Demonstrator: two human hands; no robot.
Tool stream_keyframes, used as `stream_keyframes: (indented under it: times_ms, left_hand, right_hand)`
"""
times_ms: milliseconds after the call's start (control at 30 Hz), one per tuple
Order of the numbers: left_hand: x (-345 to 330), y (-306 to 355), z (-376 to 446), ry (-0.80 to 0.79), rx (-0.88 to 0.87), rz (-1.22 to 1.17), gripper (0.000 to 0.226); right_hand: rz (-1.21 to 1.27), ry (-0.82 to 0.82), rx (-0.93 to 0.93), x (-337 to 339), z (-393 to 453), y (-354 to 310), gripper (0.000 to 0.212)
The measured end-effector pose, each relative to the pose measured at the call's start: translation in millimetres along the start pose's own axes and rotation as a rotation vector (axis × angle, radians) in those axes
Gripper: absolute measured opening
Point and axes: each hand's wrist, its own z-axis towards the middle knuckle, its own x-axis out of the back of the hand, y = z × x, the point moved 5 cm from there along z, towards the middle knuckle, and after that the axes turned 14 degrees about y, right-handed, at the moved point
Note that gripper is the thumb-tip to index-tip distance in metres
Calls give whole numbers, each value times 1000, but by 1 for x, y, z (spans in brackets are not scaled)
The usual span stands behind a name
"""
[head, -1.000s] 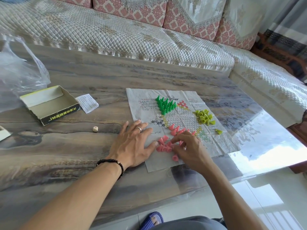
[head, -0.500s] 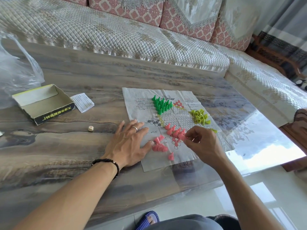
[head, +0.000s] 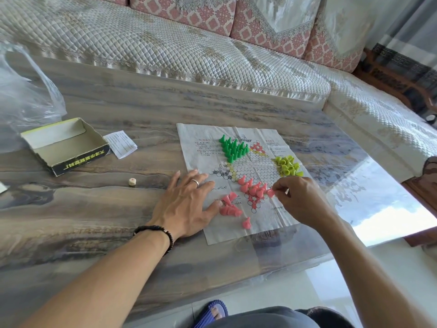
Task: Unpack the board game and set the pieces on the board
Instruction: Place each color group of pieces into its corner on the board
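Head view, left to right: a crumpled clear plastic bag (head: pixel 21 95) lies far out to the left of the left hand, on the marbled table (head: pixel 118 221). Nearer that hand sits the open game box (head: pixel 63 145), empty inside, with a folded paper slip (head: pixel 120 144) just beside its right corner. A small die (head: pixel 132 182) rests on the table a little to the left of the left hand's fingertips.

The left hand (head: pixel 186 204) lies flat, palm down and fingers spread, holding nothing; its fingers overlap the left edge of the paper board (head: pixel 196 147), and a ring shows on one finger. A dark bead bracelet (head: pixel 156 233) circles that wrist. Just right of the thumb tip is a loose heap of pink pieces (head: pixel 228 207), most tipped over, with one more lying apart, nearer the person. Beyond the left fingertips, the green pieces (head: pixel 233 147) stand packed in one corner of the printed grid.

Between the two hands a row of pink pawns (head: pixel 254 188) stands upright on the grid. The right hand (head: pixel 302 202) has thumb and fingers curled, pinching a single pink piece (head: pixel 270 192) at the right end of that row. Just beyond its knuckles the yellow-green pieces (head: pixel 287 165) cluster, some toppled. A quilted sofa (head: pixel 165 48) runs behind the table.
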Motion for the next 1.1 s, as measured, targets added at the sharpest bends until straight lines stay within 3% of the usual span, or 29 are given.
stream_keyframes:
  times_ms: [367,733,900,1100]
  left_hand:
    - [1,1,0,3,3,-10,62]
    - [1,0,0,-25,0,-7,65]
    - [2,1,0,-19,-3,-9,62]
    - [5,2,-1,-26,-4,-26,62]
  right_hand:
    - [-25,-78,-7,-21,4,9,16]
    - [80,115,14,-5,2,-10,11]
    - [197,65,102,-20,4,-46,9]
    - [192,-46,131,-42,1,-64,28]
